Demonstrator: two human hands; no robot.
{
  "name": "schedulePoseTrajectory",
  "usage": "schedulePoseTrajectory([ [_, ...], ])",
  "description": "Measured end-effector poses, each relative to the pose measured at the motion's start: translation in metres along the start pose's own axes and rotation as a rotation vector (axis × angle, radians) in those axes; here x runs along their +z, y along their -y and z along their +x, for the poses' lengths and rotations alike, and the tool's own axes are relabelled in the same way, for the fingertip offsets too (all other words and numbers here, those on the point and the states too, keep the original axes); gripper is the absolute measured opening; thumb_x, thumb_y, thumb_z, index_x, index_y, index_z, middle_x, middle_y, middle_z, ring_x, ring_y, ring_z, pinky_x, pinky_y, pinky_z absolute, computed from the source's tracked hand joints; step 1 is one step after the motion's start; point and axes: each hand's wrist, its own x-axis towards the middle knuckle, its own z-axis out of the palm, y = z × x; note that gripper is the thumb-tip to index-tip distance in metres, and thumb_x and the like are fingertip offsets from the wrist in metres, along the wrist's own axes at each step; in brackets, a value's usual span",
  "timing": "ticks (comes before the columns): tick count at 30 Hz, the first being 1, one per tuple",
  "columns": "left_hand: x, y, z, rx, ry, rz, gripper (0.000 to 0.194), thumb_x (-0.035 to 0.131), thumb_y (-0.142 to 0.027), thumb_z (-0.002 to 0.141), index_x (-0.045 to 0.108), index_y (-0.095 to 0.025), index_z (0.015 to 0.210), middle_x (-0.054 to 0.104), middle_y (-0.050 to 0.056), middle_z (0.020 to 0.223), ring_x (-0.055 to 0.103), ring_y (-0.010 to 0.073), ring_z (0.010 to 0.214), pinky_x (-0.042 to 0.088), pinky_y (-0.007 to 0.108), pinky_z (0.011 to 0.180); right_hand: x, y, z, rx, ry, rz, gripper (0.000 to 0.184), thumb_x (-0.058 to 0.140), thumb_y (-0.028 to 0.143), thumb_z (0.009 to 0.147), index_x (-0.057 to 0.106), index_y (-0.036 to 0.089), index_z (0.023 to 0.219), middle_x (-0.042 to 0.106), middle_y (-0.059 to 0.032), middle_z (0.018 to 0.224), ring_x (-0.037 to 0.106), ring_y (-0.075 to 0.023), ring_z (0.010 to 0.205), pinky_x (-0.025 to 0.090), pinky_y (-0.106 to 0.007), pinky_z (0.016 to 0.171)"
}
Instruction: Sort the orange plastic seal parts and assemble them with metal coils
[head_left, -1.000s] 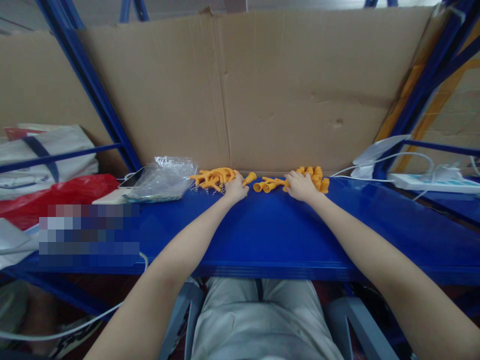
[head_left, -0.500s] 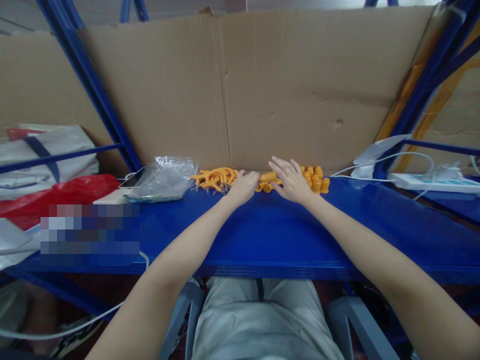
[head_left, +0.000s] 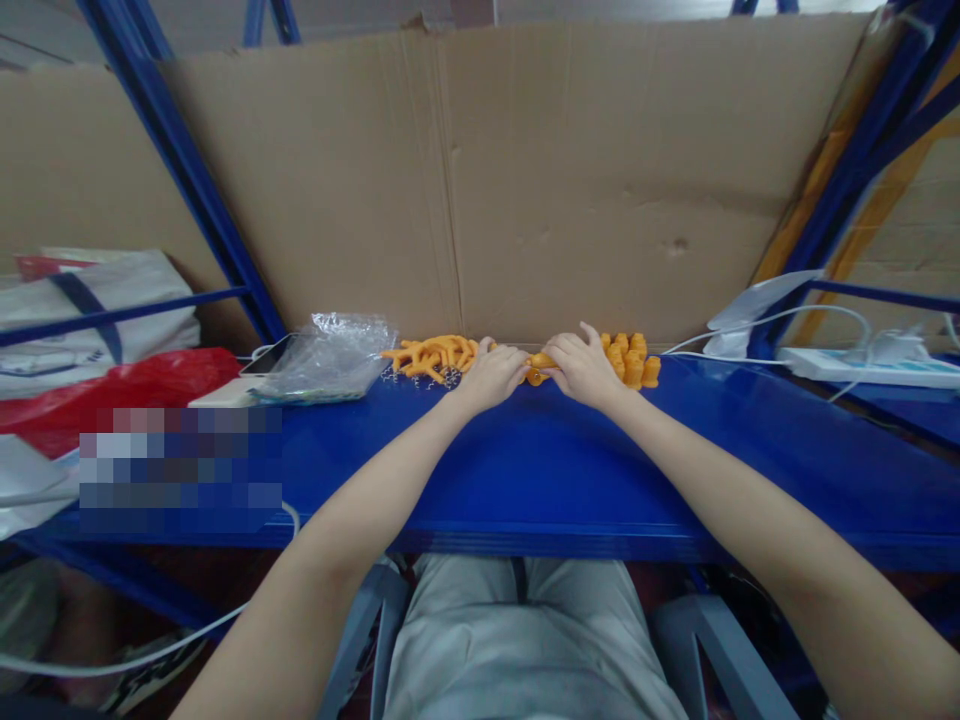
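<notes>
My left hand [head_left: 491,378] is closed at the back of the blue shelf, its fingertips on orange plastic pieces [head_left: 537,368]. From the other side, my right hand [head_left: 586,366] grips the same cluster with thumb and fingers, one finger raised. The fingers hide much of the pieces' shape. Left of my left hand lies a heap of branching orange plastic parts [head_left: 431,355], with small metal hooks or screws [head_left: 450,378] along its front. Right of my right hand stand several short orange cylinder-like pieces [head_left: 634,362] in rows.
A tall cardboard sheet [head_left: 600,180] closes off the back of the blue shelf [head_left: 510,470]. To the left lie a clear plastic bag [head_left: 330,355] and a red bag [head_left: 180,385]. A white power strip [head_left: 870,366] with cables is at the right, beside blue uprights [head_left: 832,190].
My right hand has moved slightly left and its spread fingers have closed on the orange pieces. My left hand has shifted a little to the right, towards it.
</notes>
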Motion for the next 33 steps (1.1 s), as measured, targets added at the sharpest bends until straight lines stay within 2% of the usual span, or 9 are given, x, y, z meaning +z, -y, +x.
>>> schedulePoseTrajectory([
  [4,0.002,-0.001,0.002,-0.042,-0.004,-0.105,0.028,0.043,-0.024,0.098,0.067,-0.019,0.111,0.072,0.009,0.114,0.063,0.0228,0.106,0.032,0.038,0.099,-0.003,0.002,0.002,0.008,0.004,-0.039,0.026,0.042,0.019,0.095,0.063,0.018,0.11,0.066,-0.0135,0.112,0.053,-0.028,0.111,0.019,-0.053,0.112],
  [11,0.005,-0.003,0.006,-0.104,0.029,-0.247,0.028,0.046,-0.027,0.096,0.069,-0.021,0.112,0.075,0.005,0.108,0.066,0.0197,0.097,0.039,0.033,0.095,-0.001,0.0,0.002,-0.008,-0.025,-0.053,0.026,0.039,0.014,0.092,0.061,0.019,0.105,0.067,-0.0134,0.111,0.055,-0.0269,0.106,0.023,-0.049,0.109],
  [17,0.002,0.0,0.0,0.06,0.06,-0.121,0.026,0.044,-0.024,0.095,0.07,-0.019,0.095,0.075,0.007,0.098,0.065,0.0204,0.092,0.035,0.038,0.099,0.003,0.001,-0.001,-0.072,0.059,0.069,0.03,0.043,0.027,0.095,0.06,0.016,0.118,0.07,-0.015,0.111,0.06,-0.0281,0.105,0.026,-0.05,0.107],
  [20,0.002,0.001,0.0,0.09,0.076,-0.072,0.026,0.044,-0.023,0.094,0.069,-0.019,0.097,0.075,0.008,0.102,0.065,0.0208,0.094,0.034,0.038,0.098,0.003,0.004,0.0,-0.079,0.103,0.068,0.035,0.041,0.03,0.096,0.061,0.015,0.121,0.072,-0.0159,0.109,0.061,-0.0284,0.104,0.025,-0.051,0.108],
  [22,0.002,0.001,0.0,0.092,0.088,-0.053,0.025,0.044,-0.022,0.094,0.069,-0.019,0.097,0.075,0.009,0.101,0.065,0.0209,0.092,0.034,0.037,0.096,0.001,0.007,0.001,-0.075,0.138,0.035,0.033,0.042,0.028,0.096,0.063,0.013,0.116,0.072,-0.0162,0.105,0.061,-0.0282,0.103,0.025,-0.05,0.107],
  [28,0.002,-0.004,0.002,-0.018,0.061,-0.127,0.022,0.047,-0.025,0.091,0.068,-0.019,0.089,0.074,0.007,0.09,0.066,0.0204,0.086,0.037,0.037,0.092,-0.004,0.009,0.005,-0.042,0.128,-0.046,0.022,0.045,0.021,0.094,0.062,0.015,0.107,0.07,-0.014,0.102,0.058,-0.0276,0.101,0.024,-0.045,0.104],
  [30,0.003,-0.005,0.004,-0.084,0.045,-0.219,0.021,0.05,-0.028,0.091,0.069,-0.019,0.09,0.074,0.005,0.086,0.065,0.019,0.082,0.04,0.034,0.088,-0.005,0.009,0.005,-0.033,0.114,-0.069,0.023,0.043,0.018,0.093,0.061,0.015,0.108,0.07,-0.0141,0.101,0.057,-0.0276,0.099,0.024,-0.044,0.103],
  [33,0.006,-0.005,0.007,-0.19,0.052,-0.462,0.024,0.053,-0.034,0.09,0.069,-0.017,0.085,0.069,0.003,0.074,0.06,0.016,0.072,0.043,0.028,0.072,-0.005,0.01,0.006,-0.03,0.109,-0.107,0.026,0.039,0.014,0.094,0.06,0.014,0.109,0.071,-0.015,0.1,0.056,-0.0283,0.098,0.025,-0.043,0.1],
])
